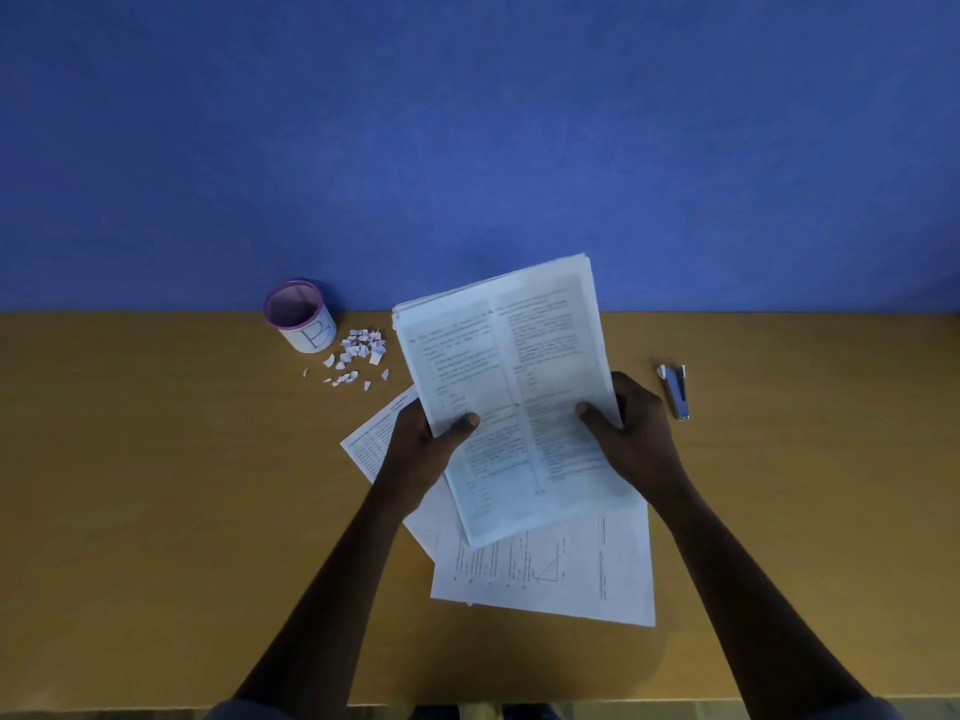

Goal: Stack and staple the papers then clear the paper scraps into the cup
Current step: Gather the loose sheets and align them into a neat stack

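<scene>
From the head view, a purple-rimmed cup [300, 315] stood at the far edge of the tabletop [156, 485], paper scraps [358, 356] scattered just beside it, and a stapler [675, 391] lay to the right. Two loose sheets [571, 569] lay on the tabletop under the hands. The left hand [426, 439] and the right hand [631, 433] each gripped a side of a tilted stack of papers [509, 387], thumbs on top.

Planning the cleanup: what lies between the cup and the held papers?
In the head view, scraps lie on the table between the cup and the papers.
</scene>
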